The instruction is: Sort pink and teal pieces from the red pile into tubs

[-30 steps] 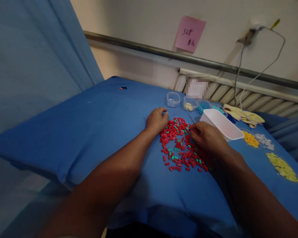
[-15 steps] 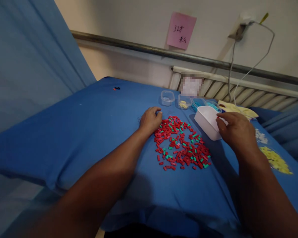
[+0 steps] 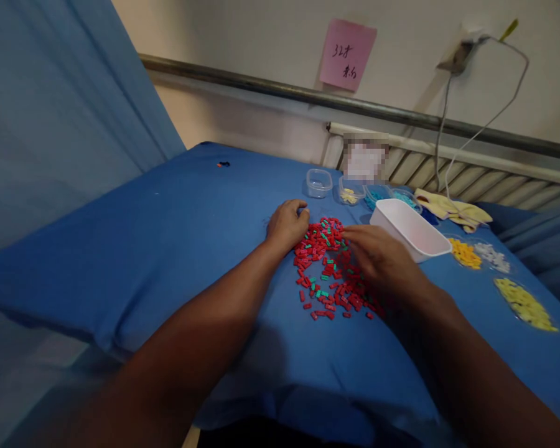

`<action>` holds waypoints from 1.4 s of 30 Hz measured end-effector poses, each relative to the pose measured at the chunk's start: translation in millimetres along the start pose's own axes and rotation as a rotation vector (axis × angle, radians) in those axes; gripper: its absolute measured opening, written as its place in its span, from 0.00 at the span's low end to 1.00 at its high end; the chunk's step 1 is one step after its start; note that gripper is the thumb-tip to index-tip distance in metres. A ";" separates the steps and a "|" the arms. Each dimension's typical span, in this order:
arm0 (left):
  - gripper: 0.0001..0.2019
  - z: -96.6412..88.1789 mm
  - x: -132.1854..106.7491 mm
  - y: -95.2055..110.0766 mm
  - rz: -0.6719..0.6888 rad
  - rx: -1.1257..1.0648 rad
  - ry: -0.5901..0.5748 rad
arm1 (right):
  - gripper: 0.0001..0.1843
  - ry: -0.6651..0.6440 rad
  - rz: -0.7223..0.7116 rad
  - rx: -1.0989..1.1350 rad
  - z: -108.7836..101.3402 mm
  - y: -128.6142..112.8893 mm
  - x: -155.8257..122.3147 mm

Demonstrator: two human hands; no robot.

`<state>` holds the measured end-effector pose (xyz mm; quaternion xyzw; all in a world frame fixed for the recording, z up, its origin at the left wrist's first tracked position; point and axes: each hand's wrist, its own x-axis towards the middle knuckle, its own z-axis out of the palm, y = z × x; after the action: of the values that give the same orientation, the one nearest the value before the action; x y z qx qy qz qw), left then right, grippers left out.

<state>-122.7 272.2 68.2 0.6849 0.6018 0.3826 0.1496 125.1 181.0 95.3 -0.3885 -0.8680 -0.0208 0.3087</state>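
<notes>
Hovering over the two-to-three-o'clock side of the spread of red and green pieces (image 3: 327, 270), the right hand (image 3: 383, 254) reaches its fingers out toward twelve, and it's a blur: can't tell how wide the thumb stands from them, or whether a piece is pinched there! Over at ten to eleven o'clock, the left hand (image 3: 287, 224) rests on the blue cover (image 3: 168, 249), fingers loosely curled, a small gap between thumb and forefinger, right at the edge of the pieces; its palm side is hidden, so no telling if anything is under there. The pieces lie on the cover between the two hands, thickest toward twelve, scattered down to six. Look to two o'clock: the white tub (image 3: 392, 231), just past the right hand. At twelve, a see-through box (image 3: 318, 186) and cream pieces (image 3: 349, 196) in its neighbour; out at three, orange pieces (image 3: 465, 254), and slightly beyond three, yellow ones (image 3: 526, 305).
</notes>
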 end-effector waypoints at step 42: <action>0.17 -1.6 -3.4 4.3 -0.018 0.012 -0.012 | 0.16 -0.480 0.229 0.004 7.2 -26.3 20.4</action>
<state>-120.8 267.6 71.0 0.6827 0.6092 0.3735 0.1527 93.0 178.1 106.1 -0.4775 -0.8667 0.1087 0.0948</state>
